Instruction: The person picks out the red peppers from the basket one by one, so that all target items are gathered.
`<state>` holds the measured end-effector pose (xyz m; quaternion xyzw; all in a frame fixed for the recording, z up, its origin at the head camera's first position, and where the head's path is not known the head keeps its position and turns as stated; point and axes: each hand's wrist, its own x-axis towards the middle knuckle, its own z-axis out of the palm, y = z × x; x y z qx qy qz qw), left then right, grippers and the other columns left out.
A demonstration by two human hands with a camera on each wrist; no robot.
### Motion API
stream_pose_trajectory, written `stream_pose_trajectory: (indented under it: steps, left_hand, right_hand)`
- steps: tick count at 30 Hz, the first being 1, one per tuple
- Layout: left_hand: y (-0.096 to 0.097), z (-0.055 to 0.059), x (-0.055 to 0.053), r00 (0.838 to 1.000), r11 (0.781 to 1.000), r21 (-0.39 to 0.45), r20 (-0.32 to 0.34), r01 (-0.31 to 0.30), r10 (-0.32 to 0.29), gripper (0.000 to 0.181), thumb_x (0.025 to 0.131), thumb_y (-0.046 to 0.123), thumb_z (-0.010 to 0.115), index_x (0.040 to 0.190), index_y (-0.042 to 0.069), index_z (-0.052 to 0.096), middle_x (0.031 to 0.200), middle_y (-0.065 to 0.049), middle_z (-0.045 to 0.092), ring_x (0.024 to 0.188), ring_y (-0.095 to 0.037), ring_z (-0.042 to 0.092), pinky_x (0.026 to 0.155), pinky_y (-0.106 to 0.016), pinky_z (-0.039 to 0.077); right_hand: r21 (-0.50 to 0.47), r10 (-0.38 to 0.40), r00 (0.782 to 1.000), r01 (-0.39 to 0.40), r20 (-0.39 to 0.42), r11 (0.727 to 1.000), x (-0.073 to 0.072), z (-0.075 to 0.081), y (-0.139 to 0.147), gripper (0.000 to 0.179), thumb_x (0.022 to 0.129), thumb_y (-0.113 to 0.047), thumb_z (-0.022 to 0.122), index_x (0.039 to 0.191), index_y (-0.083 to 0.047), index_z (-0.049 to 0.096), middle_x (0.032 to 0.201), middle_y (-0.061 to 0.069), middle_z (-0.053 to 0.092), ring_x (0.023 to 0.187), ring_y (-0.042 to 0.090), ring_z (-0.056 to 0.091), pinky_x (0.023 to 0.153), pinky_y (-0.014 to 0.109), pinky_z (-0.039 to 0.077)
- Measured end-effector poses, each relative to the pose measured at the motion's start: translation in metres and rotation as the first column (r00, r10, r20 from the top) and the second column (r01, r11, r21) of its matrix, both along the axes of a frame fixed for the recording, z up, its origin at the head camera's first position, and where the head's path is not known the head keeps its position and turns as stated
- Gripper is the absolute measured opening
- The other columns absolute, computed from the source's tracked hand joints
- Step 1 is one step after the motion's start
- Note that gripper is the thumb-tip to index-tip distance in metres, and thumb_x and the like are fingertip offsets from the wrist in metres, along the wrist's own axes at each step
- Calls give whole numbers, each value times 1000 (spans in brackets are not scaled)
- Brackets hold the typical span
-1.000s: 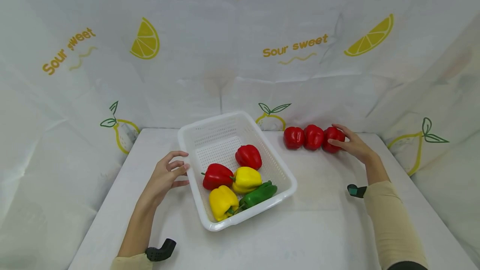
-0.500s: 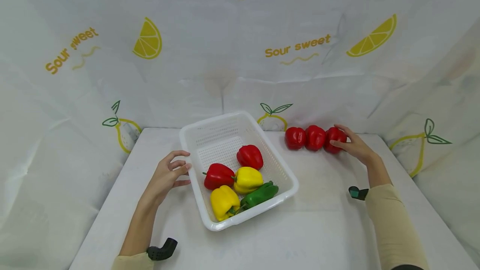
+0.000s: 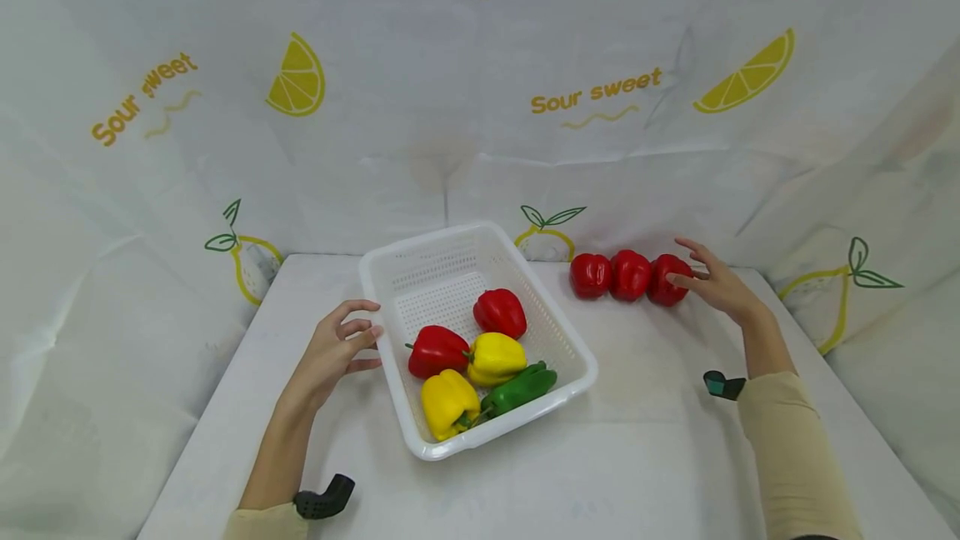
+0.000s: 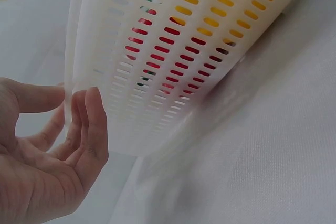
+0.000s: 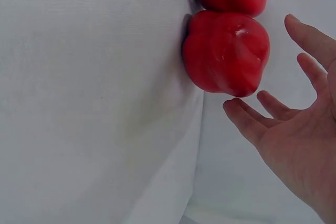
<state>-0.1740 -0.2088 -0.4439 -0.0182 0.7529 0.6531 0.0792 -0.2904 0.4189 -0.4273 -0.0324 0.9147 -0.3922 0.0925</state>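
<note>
My left hand [image 3: 333,348] pinches the left rim of a white plastic basket [image 3: 577,348], thumb on one side and fingers on the other in the left wrist view. Inside the basket lie two red bell peppers [image 3: 500,313], two yellow bell peppers [image 3: 448,405] and a green pepper [image 3: 519,388]. At the back right, three red bell peppers [image 3: 630,275] stand in a row. My right hand [image 3: 720,283] is beside the rightmost red bell pepper [image 5: 227,52], fingers spread and thumb apart in the right wrist view, its fingertips close to the pepper's side.
A white table [image 3: 637,473] bears the basket and peppers. Behind it rises a white sheet [image 3: 420,107] printed with lemons and lettering, close behind the row of peppers. A dark device [image 3: 324,498] sits on the left wrist, another [image 3: 723,386] on the right.
My right hand has drawn back slightly to the right, off the rightmost red bell pepper, and its fingers have spread. The left hand, basket and peppers stay as they were.
</note>
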Motion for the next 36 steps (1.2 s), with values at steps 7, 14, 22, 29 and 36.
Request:
stream_pose_trajectory:
  steps: [7, 14, 22, 29, 36]
  left_hand:
    - [-1, -1, 1, 1000, 1000, -1, -3, 6, -6, 51, 105, 22, 73, 149, 9, 50, 103, -1, 68, 91, -16, 73, 85, -37, 70]
    - [-2, -1, 0, 1000, 1000, -4, -20, 16, -16, 51, 105, 21, 72, 149, 8, 50, 103, -2, 68, 91, -16, 73, 85, -39, 70]
    - [-3, -3, -1, 1000, 1000, -8, -24, 14, -14, 51, 105, 21, 72, 149, 9, 51, 105, -2, 69, 93, -16, 73, 85, -39, 70]
    - [-2, -2, -2, 1000, 1000, -7, -24, 15, -15, 52, 105, 22, 73, 149, 8, 50, 104, -2, 68, 93, -17, 73, 85, -38, 70]
    - [-2, -1, -1, 1000, 1000, -1, -17, 11, -11, 51, 105, 22, 73, 149, 9, 50, 104, -1, 68, 93, -17, 73, 85, -38, 70]
  right_hand:
    - [38, 28, 998, -26, -53, 999, 7, 14, -9, 88, 110, -27, 60, 175, -15, 2, 177, 36, 2, 154, 71, 19, 116, 86, 35]
    - [49, 82, 986, -76, -147, 996, 8, 25, -23, 84, 109, -22, 62, 174, -13, 10, 177, 34, 10, 154, 69, 24, 117, 85, 36]
    - [36, 136, 973, -131, -188, 991, 15, 39, -49, 86, 106, -22, 68, 174, -16, 16, 176, 30, 16, 155, 64, 25, 120, 83, 34]
    - [70, 181, 958, -170, -223, 983, 17, 51, -71, 90, 102, -19, 72, 174, -21, 19, 178, 25, 17, 157, 62, 26, 120, 84, 35]
    - [49, 215, 944, -209, -252, 977, 19, 63, -92, 86, 103, -20, 72, 174, -22, 22, 180, 20, 19, 159, 59, 28, 120, 83, 35]
